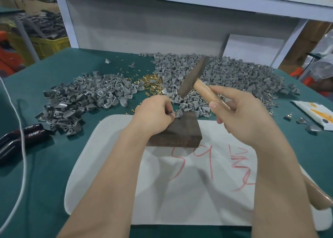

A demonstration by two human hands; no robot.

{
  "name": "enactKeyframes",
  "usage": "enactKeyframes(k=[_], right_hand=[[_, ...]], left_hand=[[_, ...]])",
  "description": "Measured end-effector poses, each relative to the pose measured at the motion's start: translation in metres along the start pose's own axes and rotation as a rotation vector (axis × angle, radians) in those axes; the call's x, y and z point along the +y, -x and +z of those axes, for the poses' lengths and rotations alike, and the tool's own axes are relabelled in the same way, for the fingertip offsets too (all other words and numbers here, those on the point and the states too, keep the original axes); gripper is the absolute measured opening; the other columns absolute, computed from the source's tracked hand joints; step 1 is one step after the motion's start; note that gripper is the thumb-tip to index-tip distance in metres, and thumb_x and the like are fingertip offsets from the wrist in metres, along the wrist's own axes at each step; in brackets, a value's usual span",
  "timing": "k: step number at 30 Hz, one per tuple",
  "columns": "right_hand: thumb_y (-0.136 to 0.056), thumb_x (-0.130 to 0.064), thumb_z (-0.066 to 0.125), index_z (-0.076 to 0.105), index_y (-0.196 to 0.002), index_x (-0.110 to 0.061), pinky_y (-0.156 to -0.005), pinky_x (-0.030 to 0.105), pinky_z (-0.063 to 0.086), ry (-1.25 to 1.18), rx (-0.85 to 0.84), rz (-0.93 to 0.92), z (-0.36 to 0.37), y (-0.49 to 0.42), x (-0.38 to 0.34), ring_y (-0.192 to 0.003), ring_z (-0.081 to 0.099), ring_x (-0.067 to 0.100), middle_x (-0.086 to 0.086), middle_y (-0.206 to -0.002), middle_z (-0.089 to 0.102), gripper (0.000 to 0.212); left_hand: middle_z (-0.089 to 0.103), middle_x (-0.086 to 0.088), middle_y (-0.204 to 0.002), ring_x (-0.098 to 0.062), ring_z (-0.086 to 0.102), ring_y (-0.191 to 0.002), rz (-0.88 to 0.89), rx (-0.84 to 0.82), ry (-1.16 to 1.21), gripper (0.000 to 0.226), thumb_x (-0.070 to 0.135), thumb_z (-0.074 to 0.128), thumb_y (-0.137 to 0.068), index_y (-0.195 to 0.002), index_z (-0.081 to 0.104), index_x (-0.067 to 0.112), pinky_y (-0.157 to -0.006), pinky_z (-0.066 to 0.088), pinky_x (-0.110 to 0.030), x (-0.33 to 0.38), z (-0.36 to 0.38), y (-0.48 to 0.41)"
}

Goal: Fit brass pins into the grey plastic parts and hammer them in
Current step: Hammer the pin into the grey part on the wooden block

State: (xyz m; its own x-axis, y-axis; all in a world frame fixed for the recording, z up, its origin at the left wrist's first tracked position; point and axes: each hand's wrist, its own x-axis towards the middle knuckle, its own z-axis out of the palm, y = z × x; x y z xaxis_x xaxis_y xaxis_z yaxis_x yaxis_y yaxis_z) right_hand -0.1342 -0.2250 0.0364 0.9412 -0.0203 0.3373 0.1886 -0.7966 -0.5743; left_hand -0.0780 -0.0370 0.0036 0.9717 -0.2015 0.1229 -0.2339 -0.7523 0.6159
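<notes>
**A:** From the head camera, which step was in hand?

**B:** The hammering, I judged. The left hand [153, 111] pinched a grey plastic part [177, 115] down on the far edge of the dark wooden block [182, 129], fingers curled round it. A glint of brass on top looked like a pin, though it was too small to be sure.

**A:** And the other?

**B:** The right hand [241, 113] gripped the wooden handle of the hammer [193, 77], whose head hung raised, tilted and blurred above the part.

**A:** Where was the stock?

**B:** Loose brass pins [151, 82] lay on the green bench [54, 165] beyond the block, between two heaps of grey parts [81, 97].

**A:** What did the next move call for?

**B:** A short, square blow onto the pin, clear of the left fingertips, with the part flat on the block.
</notes>
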Motion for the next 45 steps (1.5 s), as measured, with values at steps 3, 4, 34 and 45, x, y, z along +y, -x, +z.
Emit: enactKeyframes(k=[3,4,34,45], right_hand=[[-0.093,-0.029,0.056,0.054,-0.128,-0.043,-0.063,0.020,0.035,0.013,-0.020,0.013,0.003,0.001,0.001,-0.051,0.041,-0.007,-0.027,-0.066,0.048,0.038],[-0.093,-0.029,0.056,0.053,-0.128,-0.043,-0.068,0.020,0.034,0.015,-0.025,0.018,0.003,0.001,0.002,-0.054,0.037,-0.009,-0.028,-0.067,0.045,0.038],[-0.093,-0.029,0.055,0.053,-0.128,-0.044,-0.057,0.016,0.032,0.040,-0.016,0.047,0.006,0.001,0.000,-0.056,0.034,-0.008,-0.019,-0.077,0.052,0.038],[-0.093,-0.028,0.053,0.053,-0.129,-0.038,-0.072,0.023,0.034,-0.021,-0.004,0.079,0.013,-0.002,0.004,-0.074,0.046,0.017,-0.008,-0.087,0.059,0.037]], left_hand=[[0.062,0.003,-0.091,-0.024,0.058,-0.098,-0.001,0.047,0.026,0.009,0.018,0.063,-0.085,-0.082,0.056,0.022,-0.091,0.048,-0.043,0.001,0.001,0.000],[0.063,0.003,-0.091,-0.023,0.059,-0.096,-0.001,0.067,0.039,0.010,0.017,0.063,-0.084,-0.081,0.056,0.023,-0.090,0.048,-0.042,0.001,0.002,0.000],[0.056,0.009,-0.081,-0.025,0.058,-0.098,-0.046,0.055,0.054,0.015,0.015,0.062,-0.083,-0.077,0.054,0.026,-0.094,0.046,-0.042,0.002,0.005,-0.001],[0.059,0.011,-0.076,-0.018,0.061,-0.082,-0.024,0.178,0.154,0.020,0.014,0.064,-0.078,-0.072,0.050,0.027,-0.082,0.052,-0.037,0.000,0.005,-0.003]])
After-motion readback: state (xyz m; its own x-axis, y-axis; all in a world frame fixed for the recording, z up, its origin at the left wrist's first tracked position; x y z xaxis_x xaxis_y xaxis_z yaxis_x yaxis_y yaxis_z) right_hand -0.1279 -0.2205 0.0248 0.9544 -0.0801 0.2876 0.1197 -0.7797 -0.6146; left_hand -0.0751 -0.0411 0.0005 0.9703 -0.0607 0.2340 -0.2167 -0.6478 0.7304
